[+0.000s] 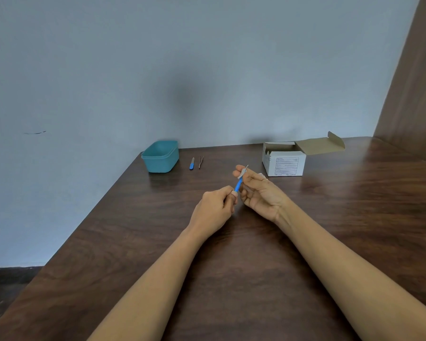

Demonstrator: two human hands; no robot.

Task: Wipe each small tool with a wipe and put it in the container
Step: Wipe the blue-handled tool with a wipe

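My left hand (215,207) grips the lower end of a thin blue-handled tool (238,185), which slants up to the right above the table. My right hand (258,190) pinches a small white wipe (243,173) around the tool's upper metal part, whose tip pokes out above the fingers. A teal plastic container (160,156) stands at the table's far left corner. Beside it on the table lie a second blue-handled tool (191,163) and thin metal tweezers (201,161).
An open white cardboard box (284,162) with its flap folded back stands at the far right of the dark wooden table (231,267). A blue-grey wall runs behind the table, and a brown wooden panel rises at the right.
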